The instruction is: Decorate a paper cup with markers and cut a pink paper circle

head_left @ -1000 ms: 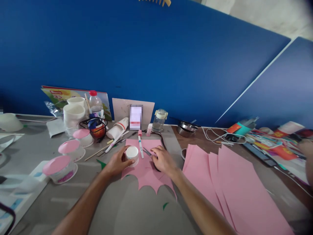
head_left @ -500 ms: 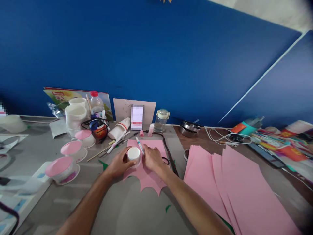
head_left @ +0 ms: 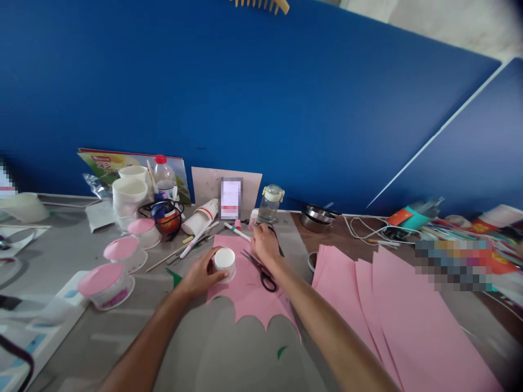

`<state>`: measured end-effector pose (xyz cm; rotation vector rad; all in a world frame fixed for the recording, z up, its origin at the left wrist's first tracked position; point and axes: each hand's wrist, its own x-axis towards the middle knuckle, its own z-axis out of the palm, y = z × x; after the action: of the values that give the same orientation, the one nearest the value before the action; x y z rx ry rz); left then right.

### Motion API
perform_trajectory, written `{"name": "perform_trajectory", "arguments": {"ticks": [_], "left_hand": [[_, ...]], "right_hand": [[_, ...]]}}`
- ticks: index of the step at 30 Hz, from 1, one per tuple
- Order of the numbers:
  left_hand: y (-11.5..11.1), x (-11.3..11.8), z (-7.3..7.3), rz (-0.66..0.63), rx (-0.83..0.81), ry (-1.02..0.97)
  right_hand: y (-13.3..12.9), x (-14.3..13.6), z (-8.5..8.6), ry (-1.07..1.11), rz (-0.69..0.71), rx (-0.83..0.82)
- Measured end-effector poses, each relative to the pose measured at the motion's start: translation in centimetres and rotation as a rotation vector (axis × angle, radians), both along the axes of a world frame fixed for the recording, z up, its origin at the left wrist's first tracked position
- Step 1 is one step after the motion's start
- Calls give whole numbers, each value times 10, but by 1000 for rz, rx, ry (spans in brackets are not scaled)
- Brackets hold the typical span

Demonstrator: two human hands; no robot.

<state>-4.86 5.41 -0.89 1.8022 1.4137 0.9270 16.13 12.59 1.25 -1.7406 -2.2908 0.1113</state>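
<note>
The pink sheet (head_left: 250, 302) lies on the surface (head_left: 229, 359). At its left edge, the left hand (head_left: 201, 274) has its grip closed round the white cup (head_left: 224, 258), which stands upside down. Over the sheet's far edge, the right hand (head_left: 266, 246) pinches the marker (head_left: 239, 233) in its grip. Scissors (head_left: 262, 269) lie on the sheet's right half, blades slightly apart. Pink-topped cups (head_left: 103, 279) stand left of the sheet, paper (head_left: 408, 316) lies right of it, and a phone (head_left: 231, 197) stands beyond it.

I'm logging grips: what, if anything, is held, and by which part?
The left hand holds the white cup around its side. The right hand is at one end of the white marker; grip unclear.
</note>
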Motion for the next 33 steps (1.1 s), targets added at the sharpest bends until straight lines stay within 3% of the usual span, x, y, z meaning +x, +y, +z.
{"name": "perform_trajectory", "arguments": {"ticks": [3,8,12,17,22,25,33], "left_hand": [[0,0,0,-3,-19,-11],[-2,1,-1,0,-45,-38],[-1,0,-3,9,-18,-44],[1,0,-6,0,4,-56],[1,0,-6,-9,-11,-77],[-1,0,-2,-11,-22,-65],[3,-2,-9,-12,-26,-76]], "right_hand": [[-12,8,5,118,-34,23],[-45,29,9,134,60,-44],[-63,38,7,36,99,-145],[-78,28,6,-106,153,-219],[-82,20,6,-48,183,-216],[-79,26,6,11,130,-161],[-77,35,2,-74,77,-247]]}}
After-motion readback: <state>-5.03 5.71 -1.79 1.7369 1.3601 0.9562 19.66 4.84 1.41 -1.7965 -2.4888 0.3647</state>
